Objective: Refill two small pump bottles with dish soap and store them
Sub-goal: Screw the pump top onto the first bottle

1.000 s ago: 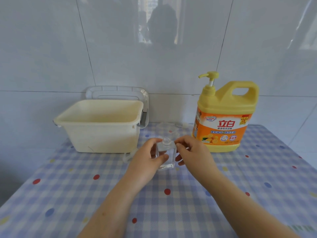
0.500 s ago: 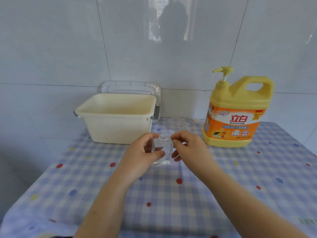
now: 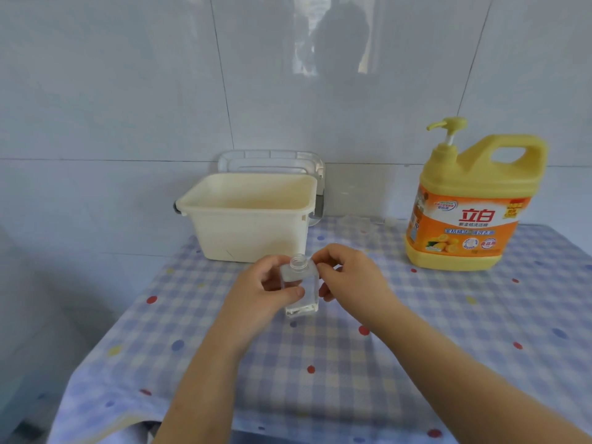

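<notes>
While left hand [image 3: 256, 291] wraps the bottle [image 3: 302, 302] | right hand [image 3: 350, 280] pinches its shoulder

From my end I see only bare arms: the left forearm [image 3: 205, 379] shows at six o'clock and the right forearm [image 3: 464, 382] at five o'clock, both uncovered from the frame edge to the wrist. The left hand [image 3: 262, 293] and right hand [image 3: 352, 280] are bare too, and the left thumbnail [image 3: 300, 291] looks short and plain. At twelve o'clock the glossy wall tile [image 3: 339, 129] carries a dim head-and-shoulders reflection, too blurred for me to read any clothing.
</notes>
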`<move>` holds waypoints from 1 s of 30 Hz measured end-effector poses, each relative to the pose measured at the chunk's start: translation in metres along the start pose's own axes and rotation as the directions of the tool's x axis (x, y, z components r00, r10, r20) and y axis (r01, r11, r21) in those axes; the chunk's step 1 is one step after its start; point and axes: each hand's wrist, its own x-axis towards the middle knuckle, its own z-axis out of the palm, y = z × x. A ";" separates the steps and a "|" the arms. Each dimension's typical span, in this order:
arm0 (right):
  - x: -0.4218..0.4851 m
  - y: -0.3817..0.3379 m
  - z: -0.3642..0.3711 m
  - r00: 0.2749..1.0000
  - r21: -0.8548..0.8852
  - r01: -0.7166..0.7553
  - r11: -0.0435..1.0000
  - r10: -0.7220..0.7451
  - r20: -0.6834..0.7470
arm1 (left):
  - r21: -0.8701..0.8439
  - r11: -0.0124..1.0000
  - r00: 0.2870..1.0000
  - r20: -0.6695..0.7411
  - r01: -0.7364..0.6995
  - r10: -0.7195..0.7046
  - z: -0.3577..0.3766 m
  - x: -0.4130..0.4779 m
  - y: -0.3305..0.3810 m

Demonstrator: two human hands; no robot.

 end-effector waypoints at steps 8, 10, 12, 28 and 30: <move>0.030 -0.004 -0.010 0.985 -0.347 0.159 0.924 -0.172 -0.008 | -0.078 0.997 1.000 0.001 -0.013 0.013 0.002 -0.002 -0.004; 0.039 -0.003 -0.011 0.980 -0.449 0.194 0.872 -0.190 0.055 | -0.115 0.993 1.000 -0.014 -0.018 0.016 0.004 -0.003 -0.006; 0.046 -0.002 -0.010 0.972 -0.527 0.236 0.817 -0.201 0.124 | -0.139 0.990 1.000 -0.019 -0.019 0.017 0.005 -0.002 -0.008; 0.068 0.006 0.009 0.916 -0.702 0.400 0.589 -0.251 0.312 | -0.136 0.991 1.000 -0.001 -0.020 0.020 0.005 0.002 -0.012; 0.069 0.010 0.010 0.916 -0.705 0.401 0.585 -0.259 0.305 | -0.139 0.990 1.000 0.003 -0.021 0.021 0.005 0.002 -0.012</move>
